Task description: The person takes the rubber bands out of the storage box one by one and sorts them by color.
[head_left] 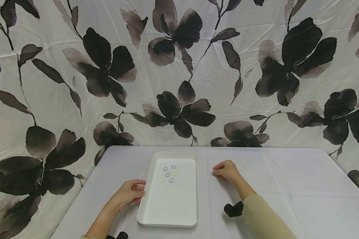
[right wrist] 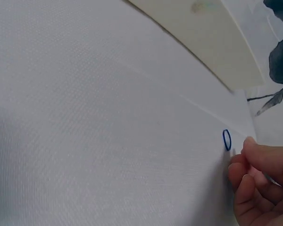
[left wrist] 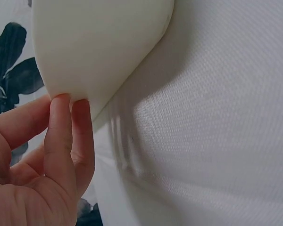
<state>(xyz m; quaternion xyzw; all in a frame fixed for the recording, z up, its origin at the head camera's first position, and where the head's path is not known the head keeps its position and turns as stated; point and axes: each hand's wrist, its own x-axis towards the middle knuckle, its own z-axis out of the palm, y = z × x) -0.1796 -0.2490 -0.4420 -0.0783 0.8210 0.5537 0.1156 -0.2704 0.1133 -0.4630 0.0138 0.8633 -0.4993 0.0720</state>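
Flower cloth behind grey table (head_left: 287,186). White tray (head_left: 170,221) touched by left hand (head_left: 128,194), fingers straight. Blue band (head_left: 211,173) lies by right hand (head_left: 226,170), fingers curled, nothing held. Tiny band easily flicked away.

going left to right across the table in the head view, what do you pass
Left hand touching the tray's edge → shallow white rectangular plastic tray holding small blue and yellow rubber bands → single small blue rubber band on the white tablecloth → right hand, fingers curled beside it.

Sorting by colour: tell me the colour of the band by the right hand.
Blue band; clearest in the right wrist view.
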